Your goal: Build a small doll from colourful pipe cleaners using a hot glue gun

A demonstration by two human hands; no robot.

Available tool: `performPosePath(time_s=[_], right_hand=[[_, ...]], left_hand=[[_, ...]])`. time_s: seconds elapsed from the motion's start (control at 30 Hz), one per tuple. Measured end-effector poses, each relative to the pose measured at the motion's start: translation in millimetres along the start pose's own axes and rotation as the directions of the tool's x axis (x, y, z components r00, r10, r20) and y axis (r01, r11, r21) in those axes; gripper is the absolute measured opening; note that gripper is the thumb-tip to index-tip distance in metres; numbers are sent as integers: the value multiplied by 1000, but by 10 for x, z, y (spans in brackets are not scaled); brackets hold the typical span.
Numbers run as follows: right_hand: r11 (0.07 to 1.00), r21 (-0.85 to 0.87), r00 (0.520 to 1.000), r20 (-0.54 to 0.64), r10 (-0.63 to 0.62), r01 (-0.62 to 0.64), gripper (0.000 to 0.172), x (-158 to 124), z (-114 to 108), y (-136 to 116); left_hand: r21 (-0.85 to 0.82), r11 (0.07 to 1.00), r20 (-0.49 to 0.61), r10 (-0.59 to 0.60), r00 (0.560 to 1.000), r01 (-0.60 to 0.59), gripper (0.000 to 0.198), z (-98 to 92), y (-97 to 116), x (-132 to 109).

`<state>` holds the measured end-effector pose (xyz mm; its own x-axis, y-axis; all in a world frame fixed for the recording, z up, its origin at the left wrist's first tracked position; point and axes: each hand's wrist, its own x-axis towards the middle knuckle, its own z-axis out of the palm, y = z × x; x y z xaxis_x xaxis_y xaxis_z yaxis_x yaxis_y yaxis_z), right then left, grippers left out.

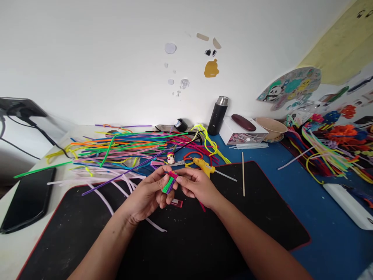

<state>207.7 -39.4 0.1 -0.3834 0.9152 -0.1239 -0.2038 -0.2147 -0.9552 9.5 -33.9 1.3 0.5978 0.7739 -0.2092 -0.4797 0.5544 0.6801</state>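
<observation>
Grasping 1 small green, purple and magenta fuzzy piece (169, 184) above the black mat (175, 249); gripping its green-and-purple part between thumb and fingers of the left hand (150, 191); pinching near its magenta end with fingertips of the right hand (200, 187). Held nearer than the yellow glue gun (205, 167) and scattered pipe cleaners (140, 145); left of a wooden stick (243, 175).

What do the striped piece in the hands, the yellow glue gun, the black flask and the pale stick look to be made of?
Striped piece: probably fuzzy chenille stems, given its soft, matte surface.
Glue gun: likely plastic, from its smooth yellow body.
Flask: shiny silver cap suggests metal; the dark body could be coated metal or plastic.
Pale stick: perhaps bare wood, being dull tan.
</observation>
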Motion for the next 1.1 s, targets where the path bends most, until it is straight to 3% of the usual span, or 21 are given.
performPosePath(time_s=[0.4, 0.57, 0.63, 0.77, 0.97, 1.1], right_hand=[[992, 106, 998, 29, 59, -61, 41, -1, -5, 40], [994, 76, 994, -75, 85, -79, 46, 16, -10, 21], [995, 57, 992, -100, 82, -77, 47, 13, -16, 20], [998, 10, 991, -116, 66, -65, 45, -2, -47, 29], [996, -47, 993, -100, 69, -74, 44, -21, -93, 11], [995, -46, 992, -92, 83, -87, 46, -36, -91, -12]], left_hand=[[38, 998, 1, -40, 999, 40, 46, 12, -6, -27], [295, 955, -101, 62, 993, -30, 52, 38, 5, -20], [425, 898, -133, 184, 974, -112, 50, 46, 36, -18], [598, 751, -139, 441, 887, -280, 35, 40, 114, -20], [792, 506, 26, 531, 847, -342, 16, 24, 116, -40], [861, 323, 158, 564, 810, -393, 16, 27, 101, -37]])
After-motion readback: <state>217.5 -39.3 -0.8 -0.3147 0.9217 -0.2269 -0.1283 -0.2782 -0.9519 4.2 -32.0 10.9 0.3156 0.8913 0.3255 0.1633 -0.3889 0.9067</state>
